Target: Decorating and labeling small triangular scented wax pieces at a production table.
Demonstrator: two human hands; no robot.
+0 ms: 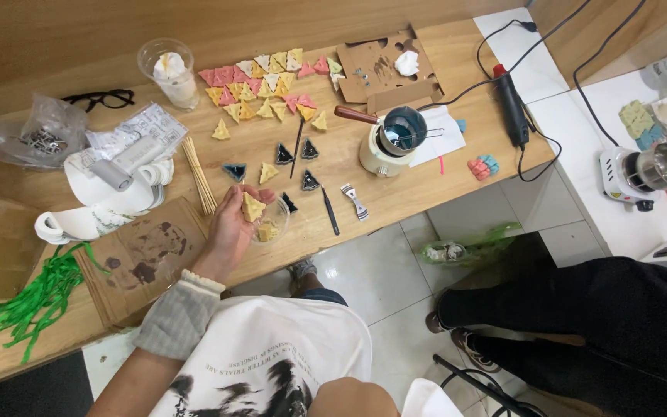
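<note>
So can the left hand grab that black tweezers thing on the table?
Probably not right away. The left hand is already holding a yellow tree-shaped piece. The black tweezers lie close by on the table, with nothing covering them, so the path looks free.

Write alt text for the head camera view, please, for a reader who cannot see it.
The person's left hand holds a yellow tree-shaped piece over a small clear cup at the edge of a wooden table. Rows of pink, yellow and cream tree-shaped pieces lie beyond, near a small melting pot. The right hand is out of view.
</note>
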